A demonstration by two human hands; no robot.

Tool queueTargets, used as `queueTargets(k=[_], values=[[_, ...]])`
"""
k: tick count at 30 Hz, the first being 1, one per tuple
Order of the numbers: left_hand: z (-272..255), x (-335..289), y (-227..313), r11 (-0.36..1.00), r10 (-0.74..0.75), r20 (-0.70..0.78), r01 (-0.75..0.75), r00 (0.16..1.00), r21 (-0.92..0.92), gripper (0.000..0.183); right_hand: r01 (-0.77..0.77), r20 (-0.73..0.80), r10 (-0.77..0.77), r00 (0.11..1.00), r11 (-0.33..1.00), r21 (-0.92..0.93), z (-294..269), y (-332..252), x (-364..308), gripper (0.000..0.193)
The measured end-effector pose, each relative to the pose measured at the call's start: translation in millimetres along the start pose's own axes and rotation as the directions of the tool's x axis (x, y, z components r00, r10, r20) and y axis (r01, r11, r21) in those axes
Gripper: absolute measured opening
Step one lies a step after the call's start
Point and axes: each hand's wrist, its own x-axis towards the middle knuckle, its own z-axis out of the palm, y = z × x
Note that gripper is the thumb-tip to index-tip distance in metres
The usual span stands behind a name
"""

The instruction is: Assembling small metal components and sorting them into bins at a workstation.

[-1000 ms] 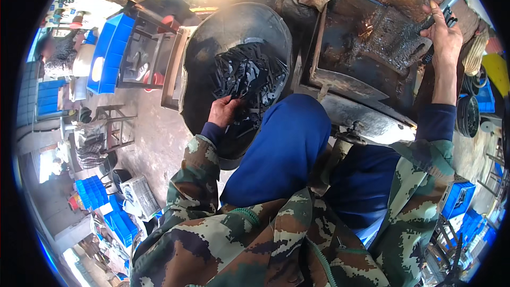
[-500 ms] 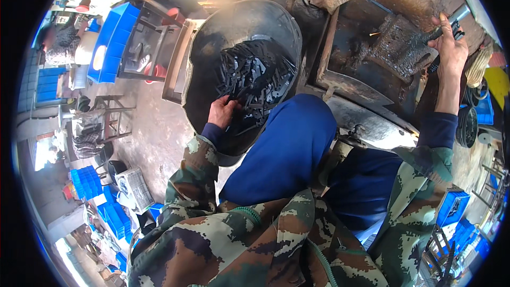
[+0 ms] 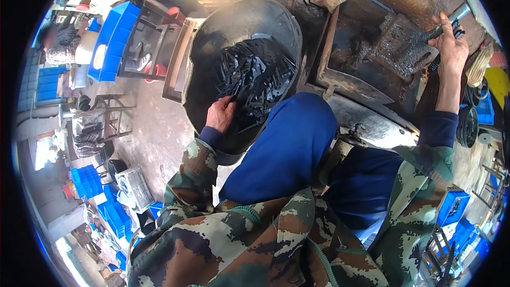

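Note:
My left hand (image 3: 220, 114) is inside a big dark tub (image 3: 212, 37), at the near left edge of a heap of flat dark metal strips (image 3: 260, 72). Its thumb and fingers are closed together on the end of one strip, mostly hidden by the fingertips. Far to the right, my right hand (image 3: 450, 45) is wrapped round a metal handle (image 3: 459, 15), a grey tube end showing above the fist. Left of that hand, a grimy, wet-looking metal block (image 3: 401, 45) lies on an oily, walled bench (image 3: 340, 56).
My blue-trousered knee (image 3: 303, 127) presses close to the tub's right side. A blue bin (image 3: 114, 42) rests by a metal stand to the left. A stool (image 3: 114, 119) and more blue crates (image 3: 86, 182) stand further left. Another person (image 3: 61, 37) sits at the far left.
My left hand has shifted slightly left at the edge of the heap. The right hand keeps its grip in the same place.

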Motion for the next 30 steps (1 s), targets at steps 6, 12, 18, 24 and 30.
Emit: queueTargets(k=[6,12,18,24,30], values=[[-2,-13,8,0.969,0.189,0.003,-0.187,0.982,0.16,0.029,0.007,0.008,-0.007,1.0,1.0,0.016,-1,3,-2,0.04],[-10,-7,6,0.941,0.301,-0.001,-0.296,0.954,0.164,0.029,0.001,0.004,-0.001,1.0,1.0,-0.011,0,9,-2,0.04],[6,49,-4,0.93,0.338,-0.202,-0.294,0.919,0.218,0.027,0.038,-0.02,-0.038,0.999,0.999,-0.005,-3,-1,6,0.038],[37,52,-3,0.957,0.271,-0.232,-0.234,0.934,0.174,0.03,0.03,-0.016,-0.03,0.999,0.999,-0.036,2,2,5,0.039],[52,25,19,0.944,0.326,-0.183,-0.307,0.928,0.123,0.035,0.017,-0.027,-0.019,0.999,0.998,-0.058,-4,5,-2,0.04]])
